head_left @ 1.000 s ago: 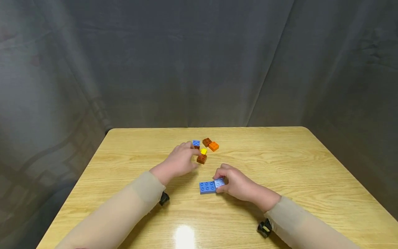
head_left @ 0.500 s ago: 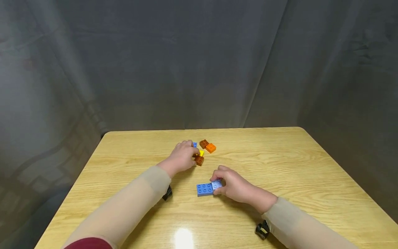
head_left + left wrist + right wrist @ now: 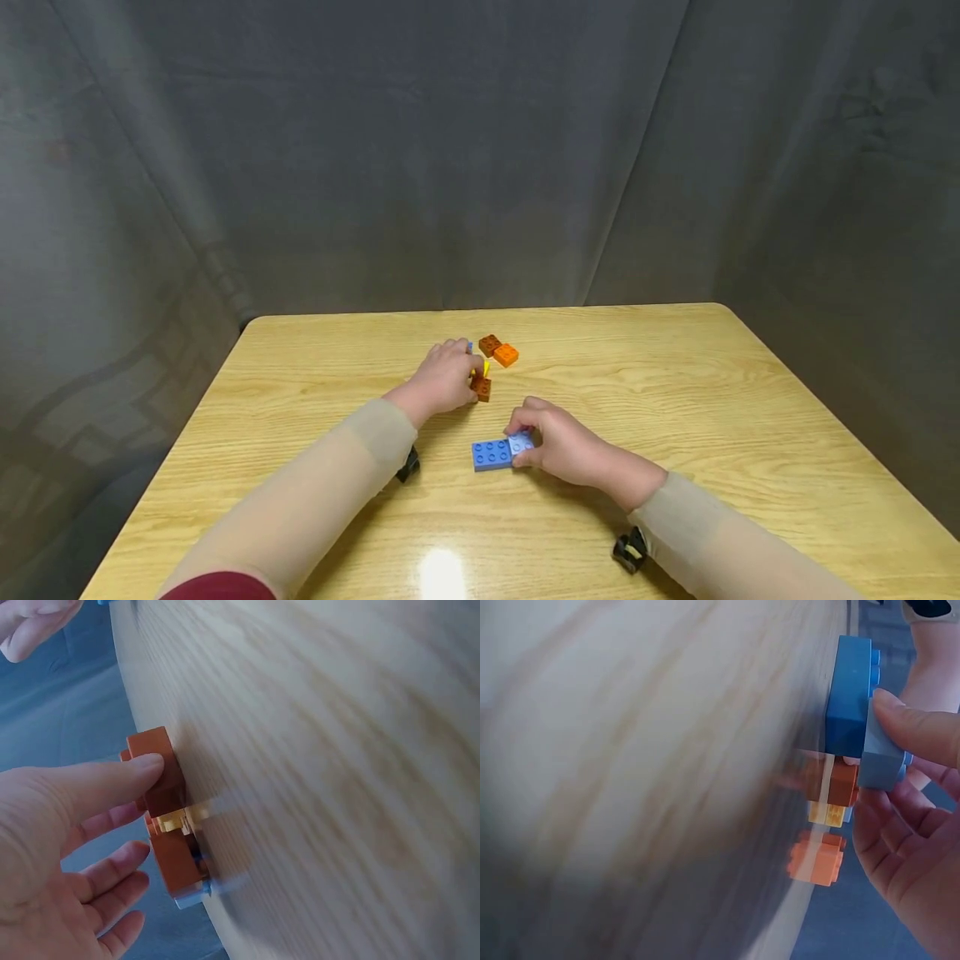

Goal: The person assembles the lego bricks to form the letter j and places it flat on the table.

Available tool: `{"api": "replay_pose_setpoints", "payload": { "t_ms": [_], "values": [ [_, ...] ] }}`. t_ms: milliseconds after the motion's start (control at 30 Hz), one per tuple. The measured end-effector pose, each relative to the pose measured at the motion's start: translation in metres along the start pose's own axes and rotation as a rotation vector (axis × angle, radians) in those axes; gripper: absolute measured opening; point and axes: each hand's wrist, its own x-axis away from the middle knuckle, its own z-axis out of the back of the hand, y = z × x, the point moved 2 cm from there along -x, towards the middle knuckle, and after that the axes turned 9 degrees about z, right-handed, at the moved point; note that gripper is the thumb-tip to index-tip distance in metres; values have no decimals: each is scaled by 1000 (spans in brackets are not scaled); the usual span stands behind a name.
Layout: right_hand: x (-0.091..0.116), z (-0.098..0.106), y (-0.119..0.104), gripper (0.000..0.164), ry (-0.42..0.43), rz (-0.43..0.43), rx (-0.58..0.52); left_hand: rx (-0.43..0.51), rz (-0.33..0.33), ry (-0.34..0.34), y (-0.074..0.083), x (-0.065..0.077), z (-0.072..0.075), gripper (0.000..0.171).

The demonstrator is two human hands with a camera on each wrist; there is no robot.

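My left hand [image 3: 446, 375] is at the near brown brick [image 3: 483, 390], thumb on one side of it and fingers curled toward the other. The left wrist view shows the thumb pressed flat on that brown brick [image 3: 154, 776], while the other fingers stay loosely bent. Between thumb and fingers, my right hand [image 3: 566, 442] pinches a light blue two-by-two brick [image 3: 881, 754]. It sits over the right end of a longer blue brick [image 3: 491, 454], whose studs show on the left part. That blue brick [image 3: 847, 705] lies on the table.
Just beyond the near brown brick is a yellow piece [image 3: 486, 368], partly covered by the left hand. Another brown brick [image 3: 176, 862] and a blue one [image 3: 470, 347] are mostly hidden there. An orange brick [image 3: 506, 355] touches a brown brick [image 3: 490, 344] farther back. A grey curtain [image 3: 450, 167] hangs behind the table.
My left hand has moved slightly right and its thumb and fingers have closed in on the near brown brick. The right hand keeps its pinch on the light blue brick; the view has shifted a little.
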Motion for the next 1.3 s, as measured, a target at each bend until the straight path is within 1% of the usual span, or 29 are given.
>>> {"api": "replay_pose_setpoints", "payload": {
  "t_ms": [167,300,533,600,733,833,967,1100,1200,1300],
  "values": [
    [-1,0,1,26,-2,5,5,9,-28,-16,2,4,1,21],
    [-2,-1,2,26,-5,5,3,7,-47,-17,2,10,2,23],
    [-3,-1,3,27,1,10,8,34,-51,-16,4,24,10,27],
    [-4,0,3,27,3,9,13,52,-45,-31,4,29,13,27],
    [-4,0,3,27,9,4,23,111,-18,-86,4,40,16,26],
    [-5,-1,4,26,11,0,26,158,-15,-113,4,49,18,25],
    [-5,-2,4,26,12,-2,32,191,-56,-98,5,59,19,25],
    [-5,-2,5,26,10,1,37,196,-112,-76,6,67,19,25],
    [-6,-2,5,26,11,5,37,201,-126,-73,7,72,20,28],
    [-6,-1,5,26,11,8,36,207,-115,-79,7,77,19,29]
  ]
}}
